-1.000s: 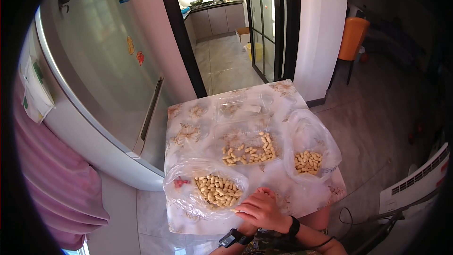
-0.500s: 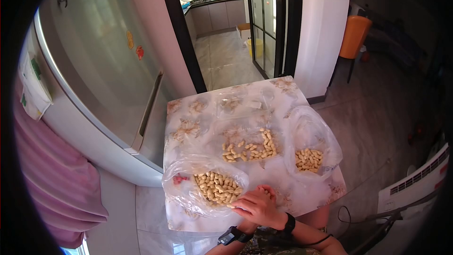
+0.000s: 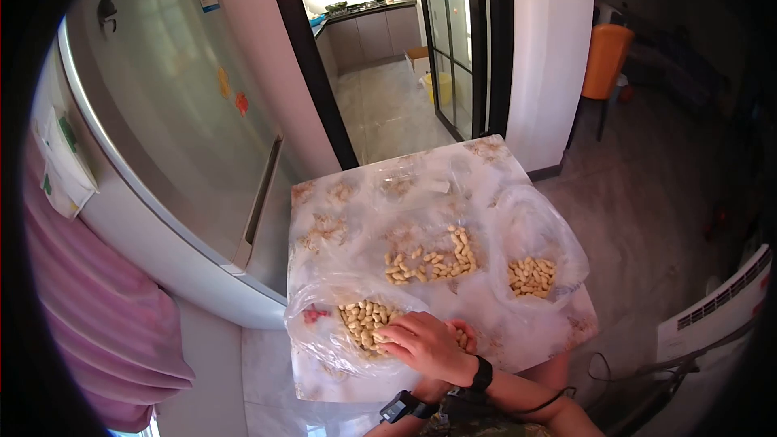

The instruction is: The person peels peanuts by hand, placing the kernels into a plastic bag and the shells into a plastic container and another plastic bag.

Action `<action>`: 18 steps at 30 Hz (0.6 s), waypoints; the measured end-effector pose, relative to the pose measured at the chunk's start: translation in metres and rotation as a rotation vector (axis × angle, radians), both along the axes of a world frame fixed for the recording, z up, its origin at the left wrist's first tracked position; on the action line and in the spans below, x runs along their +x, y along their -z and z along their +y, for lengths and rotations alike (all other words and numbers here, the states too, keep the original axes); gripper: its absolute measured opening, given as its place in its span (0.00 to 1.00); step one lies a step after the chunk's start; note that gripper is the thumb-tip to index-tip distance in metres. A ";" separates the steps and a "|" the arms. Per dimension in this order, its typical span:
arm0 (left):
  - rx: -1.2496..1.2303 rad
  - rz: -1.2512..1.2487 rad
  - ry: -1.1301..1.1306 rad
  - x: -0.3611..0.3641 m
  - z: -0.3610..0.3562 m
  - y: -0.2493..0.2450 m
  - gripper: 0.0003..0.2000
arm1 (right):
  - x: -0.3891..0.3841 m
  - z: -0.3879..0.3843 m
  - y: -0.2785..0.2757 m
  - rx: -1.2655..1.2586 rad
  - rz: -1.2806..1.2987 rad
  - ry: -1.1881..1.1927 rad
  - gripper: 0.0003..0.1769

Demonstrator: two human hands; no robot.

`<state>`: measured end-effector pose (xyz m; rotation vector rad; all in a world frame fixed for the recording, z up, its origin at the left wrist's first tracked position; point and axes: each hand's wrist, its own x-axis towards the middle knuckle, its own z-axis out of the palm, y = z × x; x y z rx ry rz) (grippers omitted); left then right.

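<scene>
My right hand (image 3: 425, 345) crosses over my left and reaches into the left plastic bag (image 3: 312, 340), its bent fingers closed at the pile of peanuts (image 3: 363, 322). What they pinch is too small to tell. Mostly hidden under it, my left hand (image 3: 460, 327) is curled around a few peanuts (image 3: 462, 340) near the table's front edge. Behind the hands, a clear plastic tray (image 3: 429, 241) holds loose peanuts (image 3: 441, 265) along its near and right sides. A second plastic bag (image 3: 526, 214) stands open at the right with a smaller pile of peanuts (image 3: 532, 277).
The hands are over a table with a flowered cover (image 3: 332, 231). Another clear container (image 3: 413, 182) lies at its back. A fridge (image 3: 186, 129) stands left, an orange chair (image 3: 605, 61) back right, and a white appliance (image 3: 712, 307) at the right.
My right hand has moved left, away from my left palm, to the peanuts in the left bag. Peanuts in my left hand now show. The view has shifted slightly.
</scene>
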<state>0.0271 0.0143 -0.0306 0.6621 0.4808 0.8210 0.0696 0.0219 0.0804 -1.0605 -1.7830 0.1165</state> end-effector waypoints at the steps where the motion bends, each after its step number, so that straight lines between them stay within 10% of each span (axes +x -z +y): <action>1: -0.081 -0.134 0.080 -0.004 0.001 -0.002 0.23 | 0.000 0.000 0.000 -0.003 0.004 0.026 0.12; 18: -0.258 -0.051 -0.074 -0.001 -0.013 -0.034 0.23 | 0.066 -0.059 0.045 -0.250 0.227 0.243 0.12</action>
